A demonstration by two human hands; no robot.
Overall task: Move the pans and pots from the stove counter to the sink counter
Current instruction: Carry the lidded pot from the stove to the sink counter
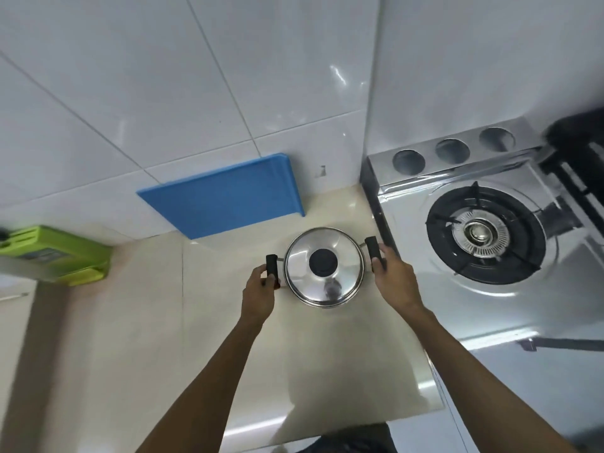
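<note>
A small steel pot [323, 282] with a shiny lid and a black knob sits over the cream counter [147, 322], just left of the stove. It has two black side handles. My left hand [260, 294] grips the left handle. My right hand [394, 276] grips the right handle. Whether the pot rests on the counter or is lifted slightly, I cannot tell.
A steel gas stove [490, 302] with a black burner ring [483, 235] lies to the right. A blue cutting board [225, 196] leans on the tiled wall behind the pot. A green knife block [55, 256] stands at the far left. A dark object fills the upper right corner.
</note>
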